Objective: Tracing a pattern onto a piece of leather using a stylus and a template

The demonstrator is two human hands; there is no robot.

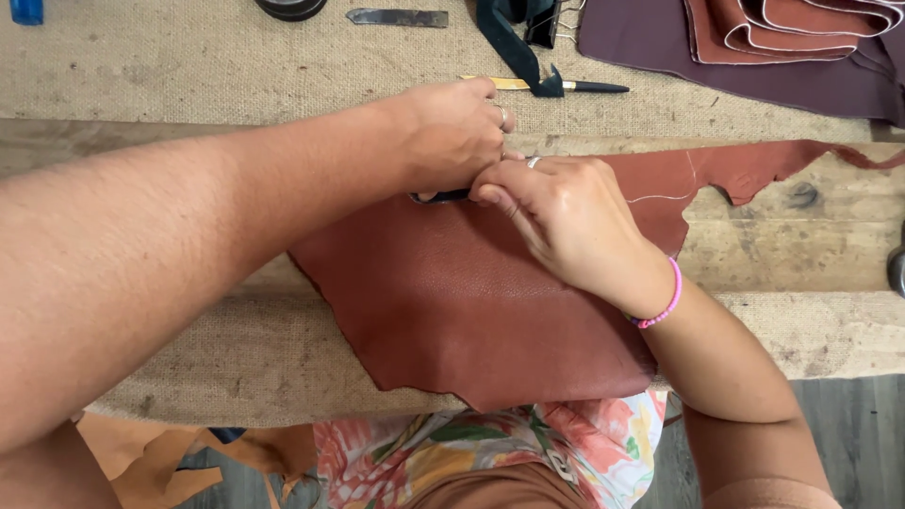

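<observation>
Across the whole width, a wooden worktop (811, 236), its far half under coarse burlap (189, 66) and its near edge wrapped in the same cloth.

Spread over the middle of the worktop and hanging past the near edge, a large reddish-brown leather hide (452, 302), grain side up, ragged along its right and lower borders, with a thin pale line marked near its far right part.

At the far right corner, a stack of folded leather pieces (754, 38), dark plum beneath, rust-red on top.

Meeting at the hide's far edge, near the worktop's centre: left hand (452, 132), fingers curled shut and pressing down, a ring on one finger; right hand (556, 212), fingertips pinched closed against the leather just beside the left, ring on one finger, pink bead bracelet (665, 306) at the wrist. Between the two, a small dark tool (443, 196), mostly hidden; cannot tell which hand grips it.

Just beyond the hands, a strip of dark fabric (514, 47) lying over a slim yellow-and-black pen-like tool (575, 86).

At the far edge, a flat metal blade (396, 17).
</observation>
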